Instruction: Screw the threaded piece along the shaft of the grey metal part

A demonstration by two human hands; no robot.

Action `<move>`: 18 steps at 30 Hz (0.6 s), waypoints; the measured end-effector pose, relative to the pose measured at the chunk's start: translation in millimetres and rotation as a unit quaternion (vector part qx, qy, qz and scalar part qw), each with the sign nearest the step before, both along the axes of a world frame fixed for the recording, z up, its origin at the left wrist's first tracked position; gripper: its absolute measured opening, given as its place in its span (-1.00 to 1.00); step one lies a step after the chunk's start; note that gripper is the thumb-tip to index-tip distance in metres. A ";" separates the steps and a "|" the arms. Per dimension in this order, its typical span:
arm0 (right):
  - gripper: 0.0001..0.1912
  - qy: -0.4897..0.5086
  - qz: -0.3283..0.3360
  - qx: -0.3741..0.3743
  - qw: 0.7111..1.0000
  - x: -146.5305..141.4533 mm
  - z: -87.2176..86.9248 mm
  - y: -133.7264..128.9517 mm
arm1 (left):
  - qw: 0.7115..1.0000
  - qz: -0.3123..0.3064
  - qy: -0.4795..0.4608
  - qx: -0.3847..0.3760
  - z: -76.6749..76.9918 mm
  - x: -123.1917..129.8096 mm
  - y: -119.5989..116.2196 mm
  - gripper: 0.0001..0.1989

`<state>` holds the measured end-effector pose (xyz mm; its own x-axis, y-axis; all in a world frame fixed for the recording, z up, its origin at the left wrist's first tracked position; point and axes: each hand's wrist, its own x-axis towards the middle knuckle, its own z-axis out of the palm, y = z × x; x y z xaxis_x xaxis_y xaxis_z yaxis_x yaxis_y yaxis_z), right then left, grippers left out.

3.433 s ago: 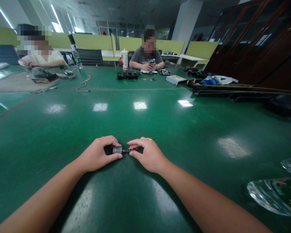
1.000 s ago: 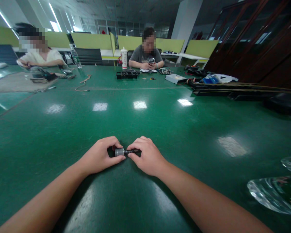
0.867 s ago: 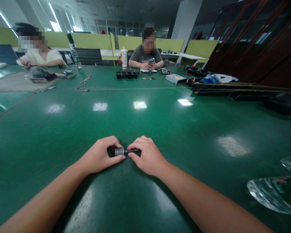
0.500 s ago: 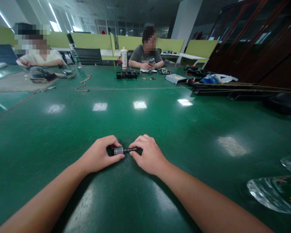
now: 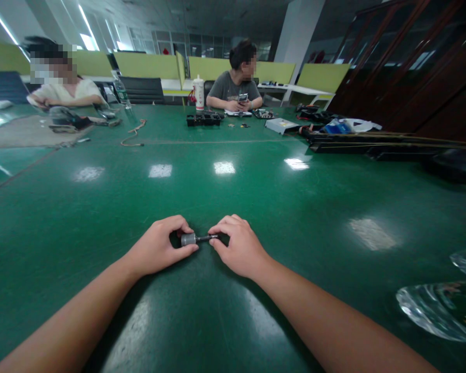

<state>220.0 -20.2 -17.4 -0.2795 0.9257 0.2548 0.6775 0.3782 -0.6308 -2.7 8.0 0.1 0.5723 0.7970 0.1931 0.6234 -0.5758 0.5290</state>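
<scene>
Between the thumb and fingers of my left hand (image 5: 158,247) is a small grey cylinder (image 5: 188,239), lying on its side just over the green tabletop (image 5: 233,191). A thin dark rod (image 5: 203,238) sticks out of its right end. The rod's far end is pinched by the thumb and fingertips of my right hand (image 5: 238,245). Whether cylinder and rod are one piece or two fitted parts I cannot tell. Both hands rest low over the table, a short gap apart.
Clear plastic bottles (image 5: 438,308) lie at the right edge. Across the table are a black tray-like part (image 5: 204,120), a cord (image 5: 132,137), a white tumbler (image 5: 199,93), a silver box (image 5: 281,126) and long dark bars (image 5: 345,142). Two people sit at the far side.
My left hand has shifted very slightly left with the cylinder, and the gap between my fingertips is a little wider. The person in grey has turned their head to the right.
</scene>
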 end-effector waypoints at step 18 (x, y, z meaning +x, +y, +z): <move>-0.88 -0.043 -0.093 0.007 0.995 3.0 0.8 -0.2 | 0.998 0.060 -0.001 0.011 -0.8 -3.2 3.1 -0.77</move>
